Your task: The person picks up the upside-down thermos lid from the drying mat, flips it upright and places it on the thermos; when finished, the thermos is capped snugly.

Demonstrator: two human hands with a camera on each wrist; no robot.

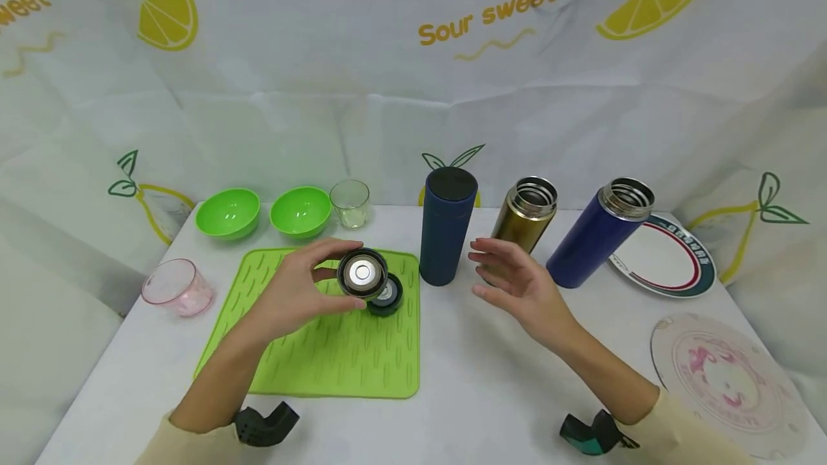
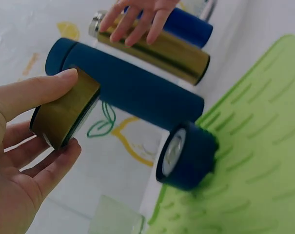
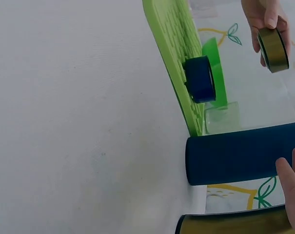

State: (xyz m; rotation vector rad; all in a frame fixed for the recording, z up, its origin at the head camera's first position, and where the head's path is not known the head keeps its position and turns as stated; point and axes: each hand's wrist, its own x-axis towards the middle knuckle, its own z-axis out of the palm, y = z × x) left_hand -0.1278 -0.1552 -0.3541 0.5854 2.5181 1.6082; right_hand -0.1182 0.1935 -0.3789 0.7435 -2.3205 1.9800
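My left hand (image 1: 300, 289) pinches a gold flask lid (image 2: 69, 112) between thumb and fingers, its hollow underside facing up toward me. The hand and lid are over the green drying mat (image 1: 336, 357). On that mat lies a blue flask lid (image 2: 188, 158), underside up, partly hidden by the gold lid in the head view. My right hand (image 1: 526, 296) has its fingers apart and holds nothing. It overlaps the lidless gold flask (image 1: 526, 217) in the head view. A dark blue capped flask (image 1: 446, 235) stands left of it, and a lidless blue flask (image 1: 588, 242) to its right.
Two green bowls (image 1: 227, 214) and a clear glass (image 1: 351, 204) line the back left. A pink glass (image 1: 177, 288) is left of the mat. A rimmed white plate (image 1: 659, 253) and a pink patterned round mat (image 1: 726, 379) lie at the right.
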